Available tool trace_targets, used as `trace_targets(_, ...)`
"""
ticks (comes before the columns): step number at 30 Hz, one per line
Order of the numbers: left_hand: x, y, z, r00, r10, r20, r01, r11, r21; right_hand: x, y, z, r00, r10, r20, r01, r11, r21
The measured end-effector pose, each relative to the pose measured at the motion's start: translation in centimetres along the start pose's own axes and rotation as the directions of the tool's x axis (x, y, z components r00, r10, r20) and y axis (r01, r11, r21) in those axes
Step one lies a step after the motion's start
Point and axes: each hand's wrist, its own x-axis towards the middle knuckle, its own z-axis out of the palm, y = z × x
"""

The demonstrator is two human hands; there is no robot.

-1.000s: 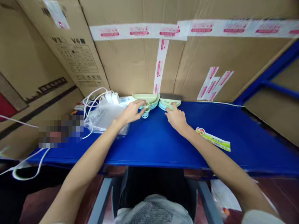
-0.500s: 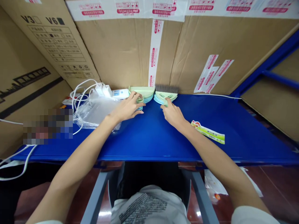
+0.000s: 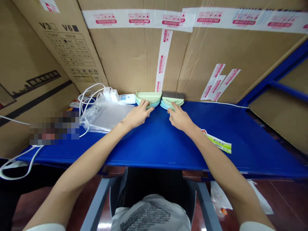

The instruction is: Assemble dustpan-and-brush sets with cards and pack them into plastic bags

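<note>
A stack of small dustpans, pale green on top and light blue below, lies near the back of the blue table. My left hand is closed round the handle end of the top green dustpan, covering much of it. Just right of that stack are several hand brushes piled together, their dark bristles toward the cardboard. The fingers of my right hand curl on the handle of the top green brush. Both stacks rest on the table.
Left of the dustpans lie clear plastic bags, a white power strip with plugs, and looped white cables. A green and white label card is by my right forearm. Cardboard walls the back; a blue frame bar stands right.
My left hand has closed from spread fingers onto the dustpan's handle. My right hand has stayed at the brush, fingers curling in more. The view has tilted slightly.
</note>
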Motion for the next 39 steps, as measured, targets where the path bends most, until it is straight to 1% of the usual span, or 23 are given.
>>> trace_targets(2,0.2,0.3,-0.7,0.999,-0.017,0.027,0.017,1.0,0.018,-0.1,0.1,0.2,1.0,-0.01,-0.009,0.01,1.0,-0.001)
trace_targets(4,-0.1,0.1,-2.1,0.998,-0.054,0.027,0.053,0.998,0.026,-0.4,0.2,0.1,1.0,-0.002,-0.02,0.002,1.0,0.0)
trace_targets(6,-1.4,-0.8,-3.8,0.995,-0.101,-0.008,0.101,0.995,-0.018,-0.8,0.1,-0.2,0.998,0.023,-0.056,-0.023,1.0,-0.012)
trace_targets(7,-2.5,-1.5,-4.6,0.995,-0.096,-0.01,0.095,0.993,-0.072,-0.9,0.1,-0.4,0.995,0.039,-0.09,-0.042,0.999,-0.022)
trace_targets(8,-3.9,-2.3,-5.3,0.998,-0.063,0.012,0.064,0.988,-0.14,-1.0,0.1,-0.6,0.989,0.059,-0.136,-0.063,0.998,-0.03)
trace_targets(9,-5.4,-3.1,-5.9,0.998,0.0,0.063,0.014,0.976,-0.216,-1.1,0.1,-0.8,0.98,0.079,-0.18,-0.086,0.996,-0.032)
trace_targets(10,-6.9,-3.8,-6.3,0.986,0.09,0.141,-0.046,0.956,-0.291,-1.2,0.3,-1.1,0.971,0.103,-0.216,-0.111,0.993,-0.027)
trace_targets(11,-8.3,-4.5,-6.4,0.963,0.144,0.229,-0.061,0.941,-0.333,-1.3,0.5,-1.3,0.964,0.127,-0.234,-0.134,0.991,-0.015)
trace_targets(13,-10.5,-5.5,-6.1,0.916,0.143,0.376,-0.014,0.945,-0.326,-1.4,1.0,-1.6,0.962,0.172,-0.213,-0.171,0.985,0.024)
trace_targets(14,-11.0,-5.7,-5.7,0.896,0.124,0.426,0.01,0.954,-0.299,-1.4,1.3,-1.7,0.965,0.185,-0.186,-0.179,0.983,0.045)
trace_targets(15,-11.3,-5.9,-5.3,0.886,0.107,0.452,0.022,0.963,-0.269,-1.5,1.5,-1.8,0.971,0.184,-0.156,-0.175,0.982,0.064)
trace_targets(16,-11.4,-5.9,-4.8,0.884,0.099,0.458,0.019,0.969,-0.246,-1.6,1.6,-1.8,0.977,0.169,-0.132,-0.16,0.984,0.078)
trace_targets(19,-10.8,-6.0,-4.2,0.91,0.084,0.406,0.0,0.979,-0.203,-1.7,1.6,-1.5,0.991,0.08,-0.105,-0.072,0.994,0.086)
trace_targets(21,-10.2,-6.0,-4.7,0.917,0.076,0.391,0.005,0.979,-0.204,-1.5,1.4,-1.2,0.994,0.033,-0.104,-0.023,0.995,0.096)
trace_targets(23,-9.5,-5.9,-5.7,0.925,0.101,0.365,-0.007,0.968,-0.25,-1.1,1.4,-0.8,0.996,0.0,-0.09,0.011,0.993,0.121)
trace_targets(25,-8.1,-5.3,-6.6,0.957,0.118,0.267,-0.029,0.948,-0.317,-0.8,1.5,-0.5,0.997,-0.022,-0.077,0.033,0.99,0.135)
trace_targets(27,-5.9,-4.1,-6.9,0.989,0.082,0.122,-0.038,0.943,-0.33,-0.7,1.6,-0.2,0.996,-0.024,-0.086,0.036,0.991,0.133)
trace_targets(28,-4.6,-3.5,-6.7,0.997,0.056,0.062,-0.034,0.952,-0.304,-0.7,1.6,-0.2,0.995,-0.022,-0.093,0.033,0.991,0.128)
trace_targets(30,-2.0,-2.4,-5.5,0.999,0.041,0.008,-0.038,0.979,-0.202,-0.8,1.6,-0.1,0.996,-0.022,-0.085,0.032,0.994,0.109)
trace_targets(33,0.7,-1.6,-2.8,0.997,0.062,0.041,-0.058,0.995,-0.085,-1.0,1.5,-0.1,0.999,-0.023,-0.036,0.025,0.998,0.061)
trace_targets(36,1.4,-1.4,-0.7,0.998,0.034,0.056,-0.032,0.999,-0.034,-1.1,1.5,-0.1,0.999,-0.016,-0.034,0.017,0.999,0.036)
trace_targets(39,0.8,-1.1,0.2,0.999,0.023,0.027,-0.023,1.0,-0.014,-0.8,1.3,0.1,0.999,0.002,-0.044,-0.001,1.0,0.029)
